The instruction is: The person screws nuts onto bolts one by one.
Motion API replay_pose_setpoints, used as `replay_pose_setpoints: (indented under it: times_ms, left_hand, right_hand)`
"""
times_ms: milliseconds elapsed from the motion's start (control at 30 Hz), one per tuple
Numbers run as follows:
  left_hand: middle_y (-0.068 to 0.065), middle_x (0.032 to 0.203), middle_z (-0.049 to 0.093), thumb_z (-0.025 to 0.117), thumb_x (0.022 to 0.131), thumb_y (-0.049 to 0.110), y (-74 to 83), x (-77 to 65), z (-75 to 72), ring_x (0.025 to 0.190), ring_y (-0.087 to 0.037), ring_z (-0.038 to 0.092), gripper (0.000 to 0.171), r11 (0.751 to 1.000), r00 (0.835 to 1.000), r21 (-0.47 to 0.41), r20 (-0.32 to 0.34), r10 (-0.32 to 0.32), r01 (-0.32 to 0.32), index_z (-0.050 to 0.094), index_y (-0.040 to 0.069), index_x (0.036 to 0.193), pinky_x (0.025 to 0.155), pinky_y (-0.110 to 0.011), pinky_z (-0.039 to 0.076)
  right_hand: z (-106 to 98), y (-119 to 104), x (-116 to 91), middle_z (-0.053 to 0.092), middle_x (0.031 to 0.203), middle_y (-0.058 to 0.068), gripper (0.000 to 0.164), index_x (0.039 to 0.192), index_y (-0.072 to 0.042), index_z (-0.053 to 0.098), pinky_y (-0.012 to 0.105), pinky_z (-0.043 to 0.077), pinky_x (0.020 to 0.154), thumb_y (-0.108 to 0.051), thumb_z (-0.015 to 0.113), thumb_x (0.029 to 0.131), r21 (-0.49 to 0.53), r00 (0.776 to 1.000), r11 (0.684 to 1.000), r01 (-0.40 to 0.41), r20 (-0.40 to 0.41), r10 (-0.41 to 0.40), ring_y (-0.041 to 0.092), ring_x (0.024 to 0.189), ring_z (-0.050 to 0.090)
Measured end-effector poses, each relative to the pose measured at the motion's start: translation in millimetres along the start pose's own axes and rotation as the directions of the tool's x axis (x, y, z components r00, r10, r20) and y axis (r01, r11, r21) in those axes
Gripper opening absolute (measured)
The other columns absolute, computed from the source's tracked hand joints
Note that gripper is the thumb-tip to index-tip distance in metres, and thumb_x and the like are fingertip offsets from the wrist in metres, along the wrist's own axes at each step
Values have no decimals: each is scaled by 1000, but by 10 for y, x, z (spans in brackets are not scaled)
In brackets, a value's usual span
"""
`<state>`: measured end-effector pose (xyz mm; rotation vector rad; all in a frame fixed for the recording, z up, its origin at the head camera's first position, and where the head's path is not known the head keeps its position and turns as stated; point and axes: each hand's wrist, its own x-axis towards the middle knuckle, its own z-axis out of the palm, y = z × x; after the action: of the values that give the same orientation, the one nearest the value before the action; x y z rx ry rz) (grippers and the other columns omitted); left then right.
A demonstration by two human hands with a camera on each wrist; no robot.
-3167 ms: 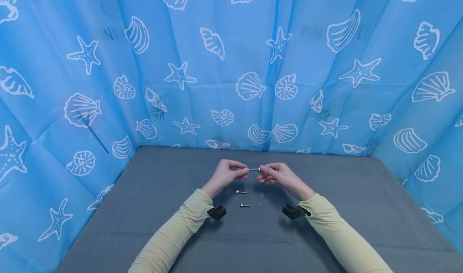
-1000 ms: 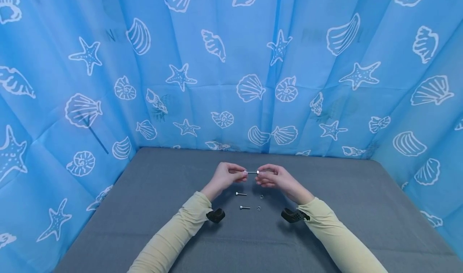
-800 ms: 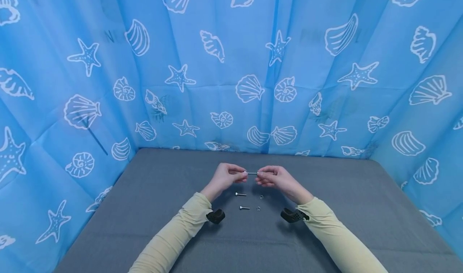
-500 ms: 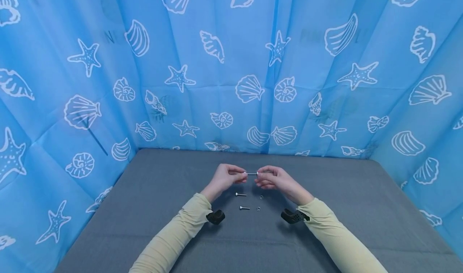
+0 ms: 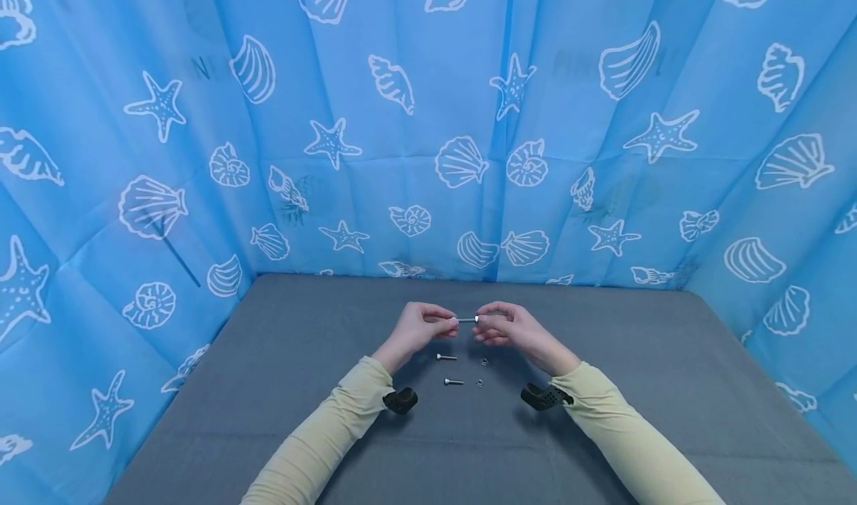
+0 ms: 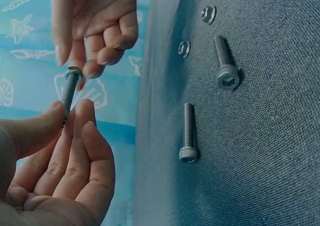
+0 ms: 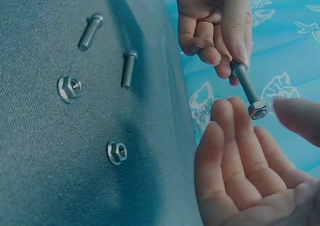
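Note:
My left hand (image 5: 418,328) pinches the head end of a metal bolt (image 7: 247,86) between thumb and fingers, holding it level above the table. A hex nut (image 7: 258,110) sits on the bolt's free end. Around that nut is my right hand (image 5: 518,332): its fingertips (image 7: 240,106) are right at the nut, while its thumb stands a little apart from it in the right wrist view. The bolt's head is mostly covered by the left thumb and fingers. Below the hands lie two loose socket-head bolts, a farther bolt (image 5: 446,356) and a nearer bolt (image 5: 454,381).
Right of the loose bolts, two flange nuts lie on the grey cloth-covered table (image 5: 321,445): a farther nut (image 5: 485,361) and a nearer nut (image 5: 479,383). A blue curtain (image 5: 415,178) with shell prints encloses the back and sides. Dark wrist mounts (image 5: 402,400) hang below both wrists.
Both hands appear slightly lower in the head view than 3.2 s ago. The right fingers have shifted a little at the nut; the left hand keeps its grip. The loose bolts and nuts stay put.

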<state>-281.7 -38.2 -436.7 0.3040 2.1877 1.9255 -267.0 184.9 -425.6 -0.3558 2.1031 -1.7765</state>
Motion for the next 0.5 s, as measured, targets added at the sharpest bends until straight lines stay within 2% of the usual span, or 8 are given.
replay_pose_setpoints:
  times_ms: [133,333,500]
  left_hand:
    - [-11,83,71,70,88,6,9,0,5,78,-20,70,15,1000,1000,-4,3,7,-7,71,-4,99,81,-47,55]
    - [-12,85,72,70,88,7,14,-13,14,79,-20,70,21,1000,1000,-1,9,-6,6,69,-7,103,81,-46,55]
    - [-13,85,71,69,88,6,44,-50,9,79,-21,70,20,1000,1000,-9,11,2,-2,69,-8,103,81,-46,55]
  right_hand:
    - [-9,-10,-5,63,112,26,40,126,12,44,54,46,95,-16,54,99,0,999,999,36,0,-36,38,104,61]
    - [0,-24,-22,66,101,24,36,113,9,58,48,52,88,-25,52,101,-37,1000,999,-6,-7,6,32,95,65]
    - [-10,-22,-35,63,110,27,40,122,8,50,51,48,94,-25,53,100,-2,1000,1000,-11,-1,11,40,104,61]
